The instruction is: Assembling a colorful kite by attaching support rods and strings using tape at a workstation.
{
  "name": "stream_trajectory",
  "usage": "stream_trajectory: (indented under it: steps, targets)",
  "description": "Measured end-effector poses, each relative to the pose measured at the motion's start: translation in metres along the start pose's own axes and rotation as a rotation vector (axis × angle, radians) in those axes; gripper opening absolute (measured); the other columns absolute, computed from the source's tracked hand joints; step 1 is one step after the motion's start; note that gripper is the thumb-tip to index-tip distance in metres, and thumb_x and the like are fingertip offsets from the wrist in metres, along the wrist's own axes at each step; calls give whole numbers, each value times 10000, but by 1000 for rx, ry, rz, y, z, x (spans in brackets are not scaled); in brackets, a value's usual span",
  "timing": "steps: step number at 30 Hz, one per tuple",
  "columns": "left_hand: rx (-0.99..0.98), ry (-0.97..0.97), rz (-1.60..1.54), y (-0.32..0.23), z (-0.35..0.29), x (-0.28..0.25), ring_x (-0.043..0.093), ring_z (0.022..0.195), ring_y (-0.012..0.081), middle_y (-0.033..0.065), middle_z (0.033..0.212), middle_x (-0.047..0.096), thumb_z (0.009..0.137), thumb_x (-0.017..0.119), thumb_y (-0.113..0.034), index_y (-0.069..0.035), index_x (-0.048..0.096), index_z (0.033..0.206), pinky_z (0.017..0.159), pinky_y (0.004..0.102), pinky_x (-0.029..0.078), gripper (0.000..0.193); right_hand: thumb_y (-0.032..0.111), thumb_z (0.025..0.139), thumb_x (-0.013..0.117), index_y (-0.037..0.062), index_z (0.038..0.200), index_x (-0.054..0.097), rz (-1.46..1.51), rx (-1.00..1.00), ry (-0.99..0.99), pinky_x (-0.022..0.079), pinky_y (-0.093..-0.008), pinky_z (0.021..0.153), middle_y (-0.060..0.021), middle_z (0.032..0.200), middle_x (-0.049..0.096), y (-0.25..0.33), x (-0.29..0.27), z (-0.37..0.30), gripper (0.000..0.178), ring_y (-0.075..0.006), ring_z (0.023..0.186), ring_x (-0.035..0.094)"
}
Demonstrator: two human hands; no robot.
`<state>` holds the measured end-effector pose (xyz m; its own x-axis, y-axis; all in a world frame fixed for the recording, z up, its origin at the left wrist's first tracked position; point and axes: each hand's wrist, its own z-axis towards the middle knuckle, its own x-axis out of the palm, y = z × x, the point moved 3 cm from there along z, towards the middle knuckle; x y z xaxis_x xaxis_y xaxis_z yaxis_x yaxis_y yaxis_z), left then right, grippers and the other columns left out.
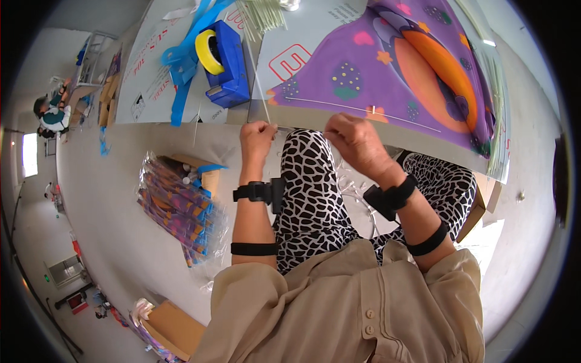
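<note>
My left hand (258,140) is closed at the near table edge, its fingertips pinching the lower end of a thin white rod (256,69) that slants up over the table. My right hand (358,144) is closed in a pinch above my lap, just off the table edge. Whatever its fingers hold is hidden or too small to make out. Beyond it spreads a purple printed fabric (327,75) with orange and pink shapes. Across this cloth lies another thin white rod (339,106), with a small white piece (373,110) at its middle.
A blue tape dispenser (233,63) with yellow tape stands left of the fabric, beside blue ribbon (181,66). Bundled pale rods (263,15) lie at the back. On the floor are plastic-wrapped printed packs (181,199) and an open cardboard box (175,327). People are far left.
</note>
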<state>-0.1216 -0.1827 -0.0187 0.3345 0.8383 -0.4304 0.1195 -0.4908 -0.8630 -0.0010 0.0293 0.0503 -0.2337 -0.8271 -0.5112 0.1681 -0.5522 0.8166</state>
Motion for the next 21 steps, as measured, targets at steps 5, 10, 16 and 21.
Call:
stream_trajectory:
  steps: [5, 10, 16, 21]
  targets:
    - [-122, -35, -242, -44, -63, 2, 421, 468, 79, 21, 525, 518, 740, 607, -81, 27, 609, 629, 441, 262, 317, 156, 139, 858, 630, -10, 835, 603, 225, 333, 86, 441, -303, 544, -104, 703, 608, 17, 53, 22, 153, -162, 588, 545]
    - [-160, 141, -291, -46, -156, 1, 409, 439, 53, -8, 538, 500, 825, 605, -76, 11, 618, 687, 410, 205, 285, 163, 123, 880, 602, -17, 793, 610, 827, 658, 100, 355, -198, 439, -59, 706, 627, 39, 78, 31, 165, -40, 542, 460]
    - [111, -283, -328, -33, -135, -77, 488, 644, 64, 10, 754, 584, 865, 623, -150, 14, 634, 931, 589, 212, 381, 177, 65, 866, 583, 3, 735, 601, 924, 753, 241, 311, -195, 409, -22, 647, 566, 77, 86, -23, 146, -42, 486, 438]
    - [141, -393, -290, -57, -20, -118, 552, 890, 113, 44, 975, 603, 861, 648, -154, 32, 606, 1097, 792, 250, 439, 303, 66, 874, 597, -2, 753, 611, 1043, 815, 289, 312, -192, 416, -14, 655, 549, 85, 110, -39, 139, -43, 505, 445]
